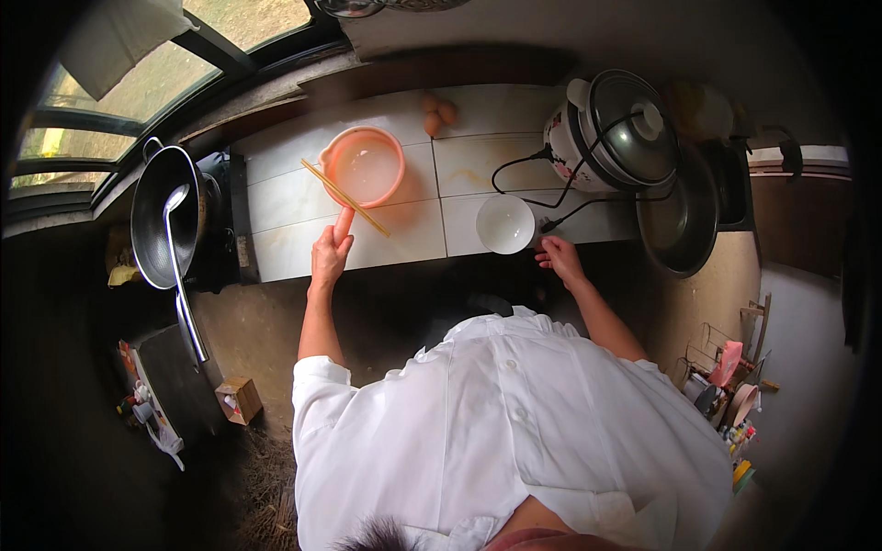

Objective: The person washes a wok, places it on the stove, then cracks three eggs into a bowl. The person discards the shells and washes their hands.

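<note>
My left hand (330, 256) grips the handle of a pink plastic ladle-like scoop (397, 180) that stands on the white tiled counter (406, 237). Cloudy whitish liquid is in the scoop. A pair of wooden chopsticks (344, 197) lies slantwise over its rim near the handle. To the right, a small white bowl (505, 224) sits near the counter's front edge. Just right of the bowl is my right hand (559, 260), with its fingers bent close to a black plug (549, 226); whether it touches the bowl or plug, I cannot tell. Several brown eggs (433, 124) rest at the back.
A patterned electric cooker (572, 148) with a lid (623, 138) and black cord stands at the right, beside a dark basin (679, 234). At the far left, a black wok (146, 227) holds a long metal ladle (171, 241). A cardboard box (241, 398) is lower left.
</note>
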`<state>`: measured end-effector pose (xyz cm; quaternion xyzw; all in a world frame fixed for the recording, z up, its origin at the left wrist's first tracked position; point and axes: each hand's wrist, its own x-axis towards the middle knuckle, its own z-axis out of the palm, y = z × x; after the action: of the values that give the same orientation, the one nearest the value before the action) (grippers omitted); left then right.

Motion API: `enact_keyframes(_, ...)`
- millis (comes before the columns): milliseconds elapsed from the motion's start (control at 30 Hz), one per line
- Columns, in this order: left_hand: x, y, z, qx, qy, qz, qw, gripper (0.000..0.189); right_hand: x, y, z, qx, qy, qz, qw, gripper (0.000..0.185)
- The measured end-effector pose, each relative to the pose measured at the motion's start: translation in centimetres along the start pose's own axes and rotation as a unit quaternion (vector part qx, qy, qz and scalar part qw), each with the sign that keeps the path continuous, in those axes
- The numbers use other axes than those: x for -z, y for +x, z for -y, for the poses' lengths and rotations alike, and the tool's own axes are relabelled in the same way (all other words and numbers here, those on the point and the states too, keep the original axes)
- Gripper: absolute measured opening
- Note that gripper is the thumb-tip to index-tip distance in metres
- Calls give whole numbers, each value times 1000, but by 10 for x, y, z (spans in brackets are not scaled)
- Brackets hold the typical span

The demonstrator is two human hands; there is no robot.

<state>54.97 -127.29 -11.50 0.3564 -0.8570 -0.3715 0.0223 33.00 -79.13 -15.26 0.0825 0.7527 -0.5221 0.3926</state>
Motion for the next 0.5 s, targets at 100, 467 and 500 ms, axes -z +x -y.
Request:
enact_keyframes(100, 10, 18, 19, -8, -11, -2, 1000, 31, -5, 3, 3, -4, 9, 7, 1000, 32)
enact_keyframes(467, 34, 59, 61, 29, -22, 49, 998, 32, -24, -3, 21, 58, -14, -82, 995, 30)
enact_keyframes(500, 35, 60, 61, 42, -14, 50, 998, 33, -26, -7, 26, 124, -80, -122, 982, 28)
